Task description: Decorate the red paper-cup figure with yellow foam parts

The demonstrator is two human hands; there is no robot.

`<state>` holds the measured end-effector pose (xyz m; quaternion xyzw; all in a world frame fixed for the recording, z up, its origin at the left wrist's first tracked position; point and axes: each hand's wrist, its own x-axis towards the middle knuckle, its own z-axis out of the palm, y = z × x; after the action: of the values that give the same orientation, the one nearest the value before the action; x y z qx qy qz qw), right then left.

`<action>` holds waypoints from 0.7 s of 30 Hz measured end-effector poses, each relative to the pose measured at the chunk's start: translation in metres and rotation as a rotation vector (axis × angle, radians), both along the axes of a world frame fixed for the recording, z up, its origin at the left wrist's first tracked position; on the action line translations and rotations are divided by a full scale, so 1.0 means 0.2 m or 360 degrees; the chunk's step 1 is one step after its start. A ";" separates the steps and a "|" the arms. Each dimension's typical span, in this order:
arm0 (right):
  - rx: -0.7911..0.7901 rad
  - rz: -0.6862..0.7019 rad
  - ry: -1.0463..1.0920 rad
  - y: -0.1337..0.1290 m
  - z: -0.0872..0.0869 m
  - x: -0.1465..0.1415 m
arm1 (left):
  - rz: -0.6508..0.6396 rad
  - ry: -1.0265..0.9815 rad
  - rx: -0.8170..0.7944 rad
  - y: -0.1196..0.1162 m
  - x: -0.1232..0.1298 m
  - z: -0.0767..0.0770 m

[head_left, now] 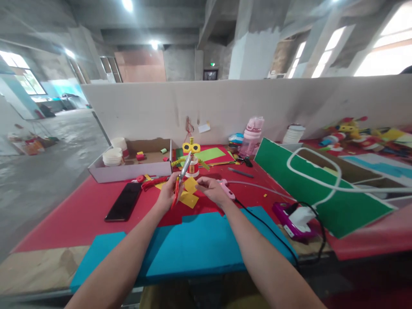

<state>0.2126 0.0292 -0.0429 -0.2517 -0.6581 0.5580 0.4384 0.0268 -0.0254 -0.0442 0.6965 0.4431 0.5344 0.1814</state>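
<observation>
My left hand (166,193) is closed around long-nose pliers (186,166) with red handles, their silver jaws pointing up and away from me. Thumb and fingers pinched, my right hand (210,189) holds the edge of a small yellow paper piece (190,185). Another yellow paper piece (188,200) lies just below it on the red tabletop. Behind both hands stands a paper-cup figure (192,168) with a yellow two-eyed head and folded-paper arms; the pliers' jaws overlap it in view. A pink glue gun (227,189) rests right of my right hand.
Left are a black phone (124,201), a red-handled tool (155,183) and a box (128,170) with white cups. Blue sheets (193,240) cover the near edge. Right are a purple power strip (294,223), cables and a green board (309,189). A pink bottle (251,137) stands behind.
</observation>
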 end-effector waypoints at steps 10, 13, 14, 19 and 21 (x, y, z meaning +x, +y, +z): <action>-0.0630 -0.0396 0.0718 0.08 0.08 -0.03 | 0.0153 0.0859 -0.0124 -0.09 -0.10 0.17; -0.0570 -0.0480 0.0757 0.09 0.07 -0.01 | 0.0196 0.1076 -0.0259 -0.12 -0.12 0.21; -0.0552 -0.0500 0.0753 0.09 0.06 -0.01 | 0.0212 0.1133 -0.0285 -0.12 -0.13 0.22; -0.0562 -0.0453 0.0722 0.07 0.05 0.00 | 0.0240 0.1328 -0.0332 -0.10 -0.12 0.20; -0.0583 -0.0419 0.0742 0.06 0.06 0.00 | 0.0272 0.1384 -0.0349 -0.10 -0.12 0.19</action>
<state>0.2118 0.0413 -0.0306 -0.2749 -0.3904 0.6481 0.5932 0.0022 -0.0448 -0.0071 0.7937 0.5880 0.1554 0.0065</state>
